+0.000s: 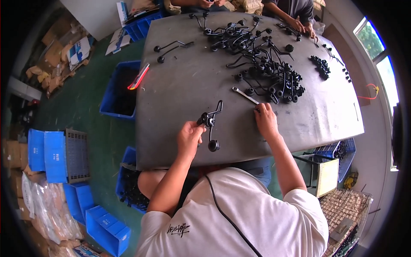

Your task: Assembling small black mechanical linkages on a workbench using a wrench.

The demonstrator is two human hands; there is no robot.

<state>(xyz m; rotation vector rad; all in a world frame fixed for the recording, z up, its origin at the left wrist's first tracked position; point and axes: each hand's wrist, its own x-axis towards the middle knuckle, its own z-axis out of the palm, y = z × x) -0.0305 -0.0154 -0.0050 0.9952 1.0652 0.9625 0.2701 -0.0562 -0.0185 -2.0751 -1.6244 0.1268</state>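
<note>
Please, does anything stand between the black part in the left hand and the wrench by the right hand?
Nothing visible does: only grey tabletop shows between the black part in the left hand and the wrench. The black pile lies beyond the wrench.

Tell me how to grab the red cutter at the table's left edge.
Probably pinch the cutter by its near red end, left hand, once free, coming from the near side: that end appears to overhang the table, leaving room for fingers above and below.
</note>
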